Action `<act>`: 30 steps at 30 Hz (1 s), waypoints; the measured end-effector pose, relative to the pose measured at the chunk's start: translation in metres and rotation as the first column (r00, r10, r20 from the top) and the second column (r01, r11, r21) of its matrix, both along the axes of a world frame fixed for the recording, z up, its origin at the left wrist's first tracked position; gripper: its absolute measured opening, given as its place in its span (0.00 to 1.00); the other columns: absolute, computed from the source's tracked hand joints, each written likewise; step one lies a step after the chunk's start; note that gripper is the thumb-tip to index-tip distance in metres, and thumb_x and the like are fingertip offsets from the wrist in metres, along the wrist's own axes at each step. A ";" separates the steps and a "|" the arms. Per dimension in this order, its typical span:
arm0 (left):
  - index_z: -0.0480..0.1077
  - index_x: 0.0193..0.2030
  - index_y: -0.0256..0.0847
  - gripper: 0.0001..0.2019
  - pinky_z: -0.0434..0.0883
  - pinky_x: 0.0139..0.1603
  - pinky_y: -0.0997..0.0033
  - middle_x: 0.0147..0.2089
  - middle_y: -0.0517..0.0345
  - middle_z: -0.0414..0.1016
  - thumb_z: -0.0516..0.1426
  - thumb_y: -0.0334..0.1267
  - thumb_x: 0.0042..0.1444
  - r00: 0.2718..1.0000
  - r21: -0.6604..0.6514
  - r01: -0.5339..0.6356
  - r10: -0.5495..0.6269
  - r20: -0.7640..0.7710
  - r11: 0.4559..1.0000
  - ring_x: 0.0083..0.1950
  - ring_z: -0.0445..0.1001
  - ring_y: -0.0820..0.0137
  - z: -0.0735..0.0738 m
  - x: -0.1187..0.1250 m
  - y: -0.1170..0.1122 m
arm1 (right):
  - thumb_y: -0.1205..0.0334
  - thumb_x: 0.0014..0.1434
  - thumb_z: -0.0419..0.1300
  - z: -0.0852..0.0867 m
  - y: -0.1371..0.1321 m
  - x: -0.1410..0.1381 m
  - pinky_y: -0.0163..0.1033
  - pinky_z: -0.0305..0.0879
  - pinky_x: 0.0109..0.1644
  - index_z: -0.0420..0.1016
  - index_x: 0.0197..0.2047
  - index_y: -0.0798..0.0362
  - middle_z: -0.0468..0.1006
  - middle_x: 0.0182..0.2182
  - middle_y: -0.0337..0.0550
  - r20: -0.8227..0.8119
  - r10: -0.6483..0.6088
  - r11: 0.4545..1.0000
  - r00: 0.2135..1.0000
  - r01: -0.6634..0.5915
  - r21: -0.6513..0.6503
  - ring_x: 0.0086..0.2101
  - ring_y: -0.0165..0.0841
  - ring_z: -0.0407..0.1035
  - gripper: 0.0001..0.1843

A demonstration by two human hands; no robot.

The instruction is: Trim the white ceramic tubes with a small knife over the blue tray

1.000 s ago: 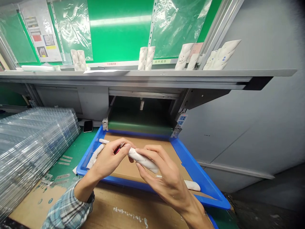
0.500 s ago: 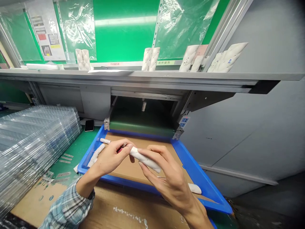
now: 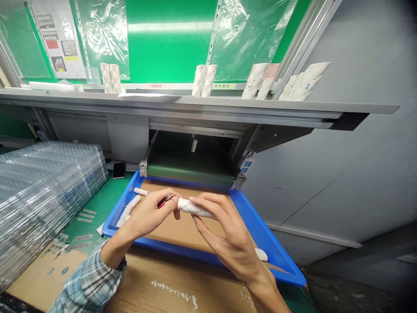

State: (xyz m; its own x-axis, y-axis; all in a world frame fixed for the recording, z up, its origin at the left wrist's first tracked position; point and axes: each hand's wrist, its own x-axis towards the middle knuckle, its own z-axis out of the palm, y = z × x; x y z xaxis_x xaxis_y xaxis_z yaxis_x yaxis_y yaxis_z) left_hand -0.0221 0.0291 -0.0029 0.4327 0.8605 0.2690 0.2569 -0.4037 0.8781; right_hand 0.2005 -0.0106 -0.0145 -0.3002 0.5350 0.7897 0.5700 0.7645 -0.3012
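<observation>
Head view: right hand [image 3: 228, 241] pinching white piece [image 3: 195, 208], now tilted flatter; left hand [image 3: 148, 215] pinches red tool [image 3: 162, 202] at its end.

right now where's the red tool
The red tool is left of centre in the head view, pinched in the left hand over the blue tray, beside the white piece in the right hand.

Tray [image 3: 260, 226] lies before the conveyor [image 3: 192, 170], clear stack [image 3: 42, 191] to its left.
</observation>
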 end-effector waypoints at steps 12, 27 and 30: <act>0.77 0.43 0.40 0.14 0.62 0.34 0.70 0.29 0.62 0.78 0.61 0.50 0.69 0.997 0.014 -0.042 0.041 0.066 0.999 0.31 0.67 0.71 0.002 0.003 -0.011 | 0.68 0.72 0.62 0.000 0.006 -0.001 0.43 0.82 0.55 0.76 0.60 0.45 0.81 0.50 0.47 0.007 0.028 0.997 1.000 -0.028 -0.075 0.47 0.39 0.81 0.16; 0.65 0.40 0.44 0.15 0.61 0.37 0.68 0.31 0.64 0.67 0.46 0.44 0.79 0.981 0.348 -0.026 0.090 -0.170 0.937 0.32 0.65 0.69 0.003 -0.007 -0.020 | 0.70 0.70 0.64 -0.003 0.009 0.001 0.42 0.80 0.57 0.76 0.62 0.46 0.80 0.52 0.47 -0.064 0.061 0.995 0.996 -0.065 -0.070 0.51 0.39 0.79 0.20; 0.68 0.42 0.43 0.16 0.60 0.33 0.68 0.31 0.64 0.72 0.49 0.49 0.79 0.952 0.469 -0.074 0.203 -0.230 0.880 0.30 0.69 0.70 0.001 -0.003 -0.022 | 0.70 0.70 0.64 -0.003 0.009 0.002 0.41 0.80 0.56 0.76 0.62 0.46 0.80 0.52 0.47 -0.059 0.066 0.996 0.996 -0.070 -0.063 0.51 0.39 0.79 0.20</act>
State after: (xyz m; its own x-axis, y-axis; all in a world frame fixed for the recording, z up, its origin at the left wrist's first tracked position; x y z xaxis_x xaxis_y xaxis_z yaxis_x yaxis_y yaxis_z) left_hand -0.0254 0.0074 -0.0018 0.4281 0.7295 0.5334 0.5361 -0.6801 0.5000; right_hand 0.2024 -0.0012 -0.0178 -0.2930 0.5653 0.7711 0.4980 0.7787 -0.3817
